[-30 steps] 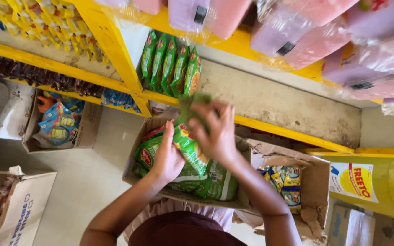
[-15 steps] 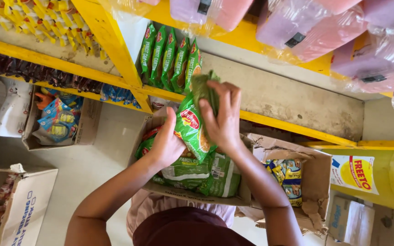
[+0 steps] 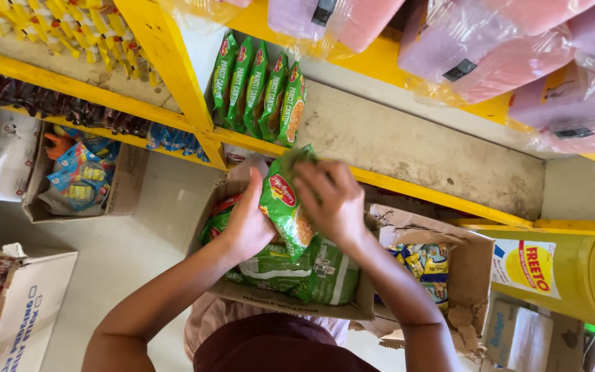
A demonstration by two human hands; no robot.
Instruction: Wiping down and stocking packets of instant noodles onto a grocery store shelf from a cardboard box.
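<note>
Both hands grip one green noodle packet (image 3: 285, 203) between them, held upright above an open cardboard box (image 3: 290, 303). Left hand (image 3: 248, 224) presses its palm and curled fingers against the packet's left side; right hand (image 3: 330, 200) closes its fingers over the packet's top and right edge. The packet has a red oval label near its top and an orange picture lower down.

Directly under the hands, the box holds more green packets (image 3: 277, 265) lying flat. Just right of the right hand sits a torn cardboard box (image 3: 473, 269) with blue and yellow packets inside.

Above the hands, a row of five matching green packets (image 3: 259, 89) stands upright on a yellow shelf (image 3: 408, 186). Higher up, pink plastic-wrapped packs (image 3: 504, 48) fill the next shelf.

Far right of the hands stands a yellow drum (image 3: 580, 275) with a white rectangular label bearing a yellow circle. Left of the left hand, a shallow box (image 3: 125, 193) holds blue packets, and a white carton (image 3: 29, 306) sits nearer the corner.
</note>
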